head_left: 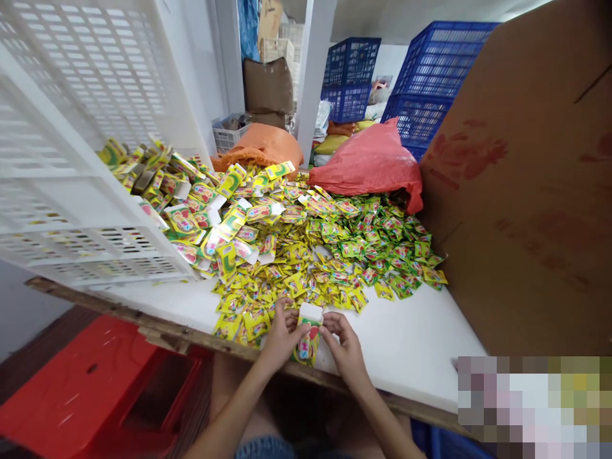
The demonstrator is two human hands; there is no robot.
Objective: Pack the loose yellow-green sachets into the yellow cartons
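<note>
Near the table's front edge, a small yellow-green box [307, 342] with its white top flap raised is held between my two hands. My left hand [283, 333] grips its left side with the thumb across the front. On the opposite side, the thumb and fingers of my right hand [342, 345] pinch the upper right edge. Beyond them lies a wide heap of yellow packets [291, 255], with green packets [377, 239] at the right. Several similar boxes [234, 220] are piled at the left, some with open flaps.
A white slatted crate [86, 185] lies tipped at the left. A large cardboard box [521, 191] stands at the right. Orange sack [268, 145] and red sack [373, 162] lie behind the heap. A red stool [81, 382] is at lower left.
</note>
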